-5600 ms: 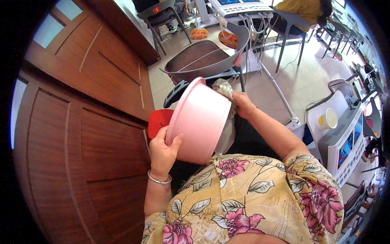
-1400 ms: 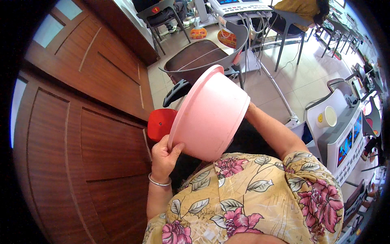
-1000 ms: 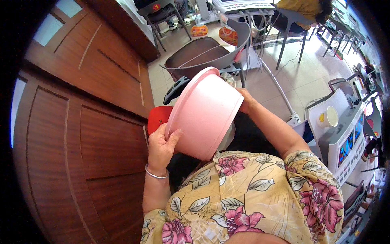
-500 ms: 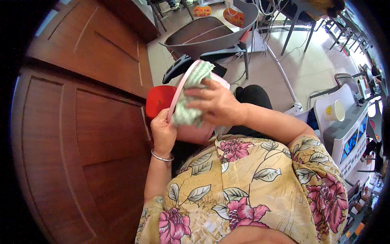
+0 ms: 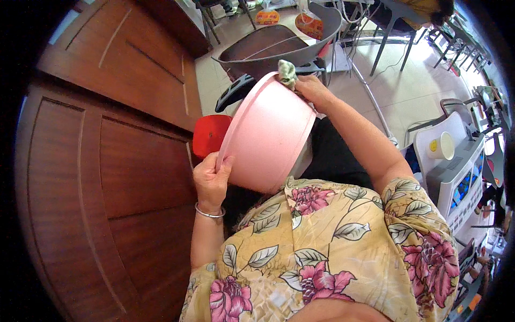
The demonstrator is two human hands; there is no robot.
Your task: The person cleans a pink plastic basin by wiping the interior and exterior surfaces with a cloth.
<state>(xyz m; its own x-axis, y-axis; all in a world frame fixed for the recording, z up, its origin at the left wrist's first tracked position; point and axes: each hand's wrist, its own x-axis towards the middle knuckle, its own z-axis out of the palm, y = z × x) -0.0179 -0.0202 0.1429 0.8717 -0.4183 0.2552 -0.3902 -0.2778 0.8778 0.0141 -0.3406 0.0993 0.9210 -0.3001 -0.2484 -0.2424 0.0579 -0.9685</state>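
A pink plastic basin (image 5: 271,137) is tilted on its side in front of me, its outer wall facing up and its rim toward the left. My left hand (image 5: 211,178) is closed on the near part of the rim, thumb on the outside. At the far end of the rim, my right hand (image 5: 313,91) is closed around a pale green and white cloth (image 5: 287,74), part of which sticks up over the edge. Some of the right fingers are hidden behind the cloth and basin. The basin's inside is out of sight.
Close on the left stand brown wooden panelled doors (image 5: 150,161). A red object (image 5: 211,135) sits between them and the basin. Ahead is a grey chair (image 5: 268,48). To the right, a paper cup (image 5: 441,146) stands by a grey-white machine with a screen (image 5: 458,180).
My right hand has moved with the cloth from the basin's outer wall to the far end of its rim, leaving the wall uncovered. My left hand still holds the near rim.
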